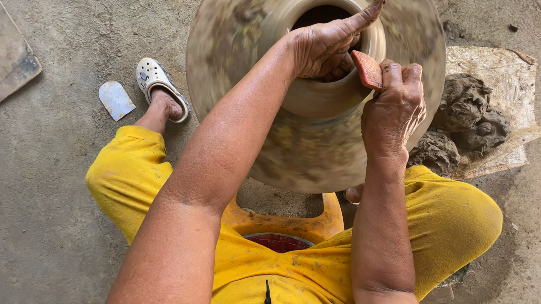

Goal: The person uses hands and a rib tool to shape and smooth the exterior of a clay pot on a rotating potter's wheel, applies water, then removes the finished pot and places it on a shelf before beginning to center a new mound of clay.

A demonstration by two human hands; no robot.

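Shaping clay pot [323, 93] at 12 o'clock on blurred wheel [239, 39]; left hand [325, 47] fingers curled inside mouth, holding nothing; right hand [395, 109] gripping reddish scraper [367, 69] against rim. Clay lumps [467, 116] at 3 o'clock.

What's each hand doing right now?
Left hand: open, fingers curled inside the mouth of the clay pot, thumb on the rim.
Right hand: closed on a reddish scraper pressed against the pot's outside.
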